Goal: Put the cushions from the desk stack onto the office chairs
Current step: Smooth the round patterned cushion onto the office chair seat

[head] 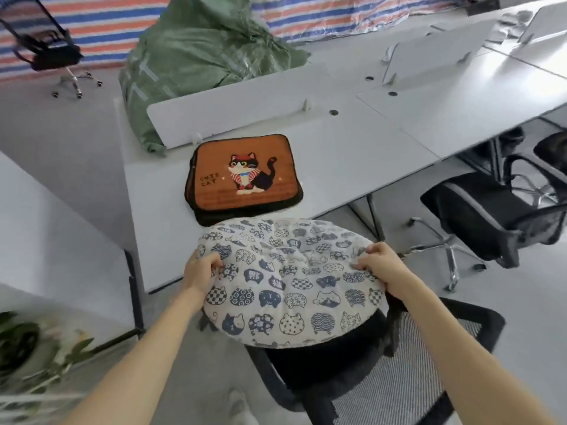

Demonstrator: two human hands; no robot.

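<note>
"Cushion first: where is it?"

"The round cushion (pixel 291 283), white with blue cat faces, is over the seat of the nearest office chair (pixel 322 372). It is tilted, and I cannot tell whether it touches the seat."

"Hands?"

"Both grip it. The left hand (pixel 201 271) pinches the left edge with curled fingers, and the right hand (pixel 380 265) clutches the right edge the same way."

"And the stack?"

"An orange cat cushion (pixel 242 176) lies on top, near the front of the desk (pixel 337 154), just beyond the round one. Dark edges under it look like more cushions, though the blur makes that uncertain."

"Around that?"

"A white divider panel (pixel 239 118) stands just behind the stack, with a green sack (pixel 199 56) slumped beyond it. A second chair (pixel 478 216), black, stands to the right under the desk edge. A leafy plant (pixel 30 348) sits at lower left."
</note>
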